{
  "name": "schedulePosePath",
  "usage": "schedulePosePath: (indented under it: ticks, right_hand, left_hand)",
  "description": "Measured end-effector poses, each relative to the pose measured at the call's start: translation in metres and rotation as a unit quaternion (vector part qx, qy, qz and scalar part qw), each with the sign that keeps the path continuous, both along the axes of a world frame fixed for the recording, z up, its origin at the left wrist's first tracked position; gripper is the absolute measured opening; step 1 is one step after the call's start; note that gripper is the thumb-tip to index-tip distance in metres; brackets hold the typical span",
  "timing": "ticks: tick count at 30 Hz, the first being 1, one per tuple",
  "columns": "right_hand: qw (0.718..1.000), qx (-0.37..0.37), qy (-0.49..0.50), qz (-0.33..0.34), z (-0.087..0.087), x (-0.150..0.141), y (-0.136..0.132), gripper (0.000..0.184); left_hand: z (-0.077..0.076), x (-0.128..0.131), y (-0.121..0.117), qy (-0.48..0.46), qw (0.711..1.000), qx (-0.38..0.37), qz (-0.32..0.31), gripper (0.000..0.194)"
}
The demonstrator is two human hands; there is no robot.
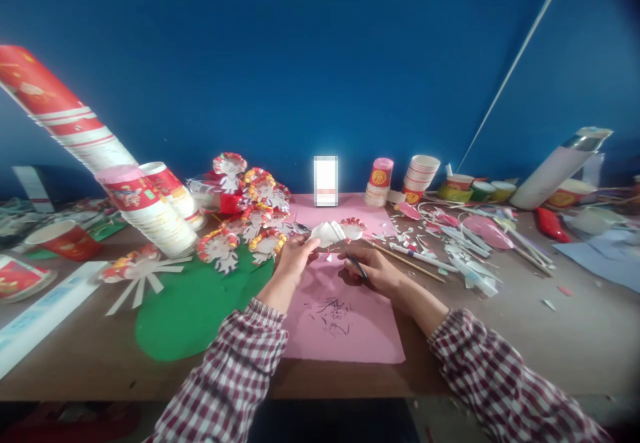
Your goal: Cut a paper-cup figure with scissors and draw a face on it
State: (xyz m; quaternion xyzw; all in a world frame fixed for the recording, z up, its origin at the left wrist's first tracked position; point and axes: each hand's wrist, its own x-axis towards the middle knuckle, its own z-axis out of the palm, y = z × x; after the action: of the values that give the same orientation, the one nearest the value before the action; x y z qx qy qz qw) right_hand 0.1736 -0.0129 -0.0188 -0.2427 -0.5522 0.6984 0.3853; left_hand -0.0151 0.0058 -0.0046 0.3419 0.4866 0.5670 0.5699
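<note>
Paper is hovering over the pink sheet, behind the table's front edge; our left hand is pinching its near-left edge, our right hand gripping a thin tool. Probably light and creasing easily, it is needing gentle edge holds.

maroon-and-white checks pattern the sleeves and plain white the paper piece; the slim tool is dark, a pink sheet bears black strokes, green colours a mat, red, yellow and white brighten paper figures, and deep blue covers the wall.
</note>
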Motion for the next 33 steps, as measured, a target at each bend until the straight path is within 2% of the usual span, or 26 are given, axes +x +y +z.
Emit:
schedulePosePath:
  ticks: [12,27,33]
  right_hand:
    - [1.000,0.012,-0.014,-0.015,-0.0022,0.0001,0.0000,0.032]
    - [1.000,0.014,-0.008,-0.024,-0.0046,-0.0012,0.0000,0.028]
    - [0.999,0.015,-0.025,-0.028,-0.0035,-0.0011,0.0003,0.031]
  left_hand:
    - [0.0050,0.0007,-0.0025,-0.007,1.000,-0.007,-0.001,0.022]
    - [0.0012,-0.0011,-0.0007,-0.012,1.000,-0.009,-0.005,0.020]
    - [0.0041,0.0004,-0.0017,-0.022,1.000,-0.013,-0.003,0.020]
